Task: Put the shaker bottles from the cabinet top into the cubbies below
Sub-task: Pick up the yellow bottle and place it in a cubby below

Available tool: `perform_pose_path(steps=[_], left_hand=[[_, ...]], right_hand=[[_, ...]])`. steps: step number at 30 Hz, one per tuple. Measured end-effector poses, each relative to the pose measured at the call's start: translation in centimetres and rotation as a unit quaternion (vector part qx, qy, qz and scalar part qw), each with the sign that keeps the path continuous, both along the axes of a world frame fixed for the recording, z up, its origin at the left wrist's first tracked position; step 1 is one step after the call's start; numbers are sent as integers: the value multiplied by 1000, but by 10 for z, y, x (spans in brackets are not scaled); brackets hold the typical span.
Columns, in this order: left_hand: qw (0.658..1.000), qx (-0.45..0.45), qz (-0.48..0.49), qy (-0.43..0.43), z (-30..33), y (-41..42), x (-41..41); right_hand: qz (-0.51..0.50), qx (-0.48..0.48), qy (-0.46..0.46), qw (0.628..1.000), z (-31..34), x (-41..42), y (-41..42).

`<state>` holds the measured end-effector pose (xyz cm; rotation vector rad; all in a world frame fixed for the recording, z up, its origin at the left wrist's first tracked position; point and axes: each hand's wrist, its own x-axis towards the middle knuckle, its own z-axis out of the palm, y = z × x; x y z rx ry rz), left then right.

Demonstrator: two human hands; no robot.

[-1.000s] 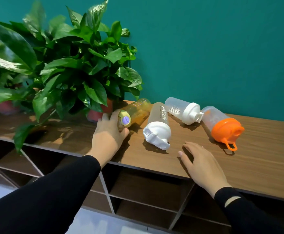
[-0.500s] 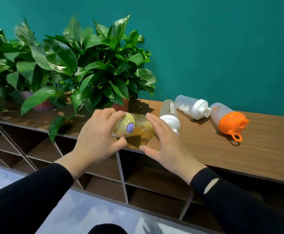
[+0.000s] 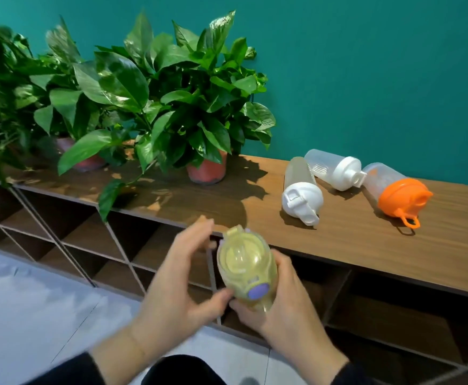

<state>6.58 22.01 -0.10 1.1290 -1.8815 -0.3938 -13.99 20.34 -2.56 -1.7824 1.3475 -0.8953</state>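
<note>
A yellow shaker bottle with a purple button on its lid is held off the cabinet, in front of the cubbies, lid toward me. My left hand grips its left side and my right hand cups it from the right and below. On the wooden cabinet top lie three more bottles on their sides: a clear one with a white flip lid, a second white-capped one behind it, and an orange-lidded one to the right.
Potted green plants in reddish pots stand along the cabinet top at the left, leaves hanging over the front edge. A teal wall runs behind. Open wooden cubbies with slanted dividers fill the cabinet front. A pale grey floor lies below left.
The yellow bottle has been lifted off the cabinet top and brought down toward me, in front of the cubbies. Both hands now hold it; earlier my right hand rested flat on the wood.
</note>
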Motion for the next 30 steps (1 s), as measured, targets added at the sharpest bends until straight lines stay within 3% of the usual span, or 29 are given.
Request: perform_pose_path(steps=[5,8,13,16,25,30], left_hand=[[948,291,26,126,-67,23,-49],[907,365,47,204,-96,1,-64],[914,369,50,161,-126,-42,-63],[911,377,54,157,-140,-65,-57],[913,359,101,162,-168,-114,-45],[902,389,100,158,-169,-134,-43]], right_hand=[[-59,119,27,991,-66,2,16],[-54,160,-28,985,-97,6,7],[-2,195,-55,979,-119,5,-22],[-29,207,-79,975,-126,9,-45],[-138,164,43,976,-152,43,-97],[-155,169,31,973,-164,48,-113]])
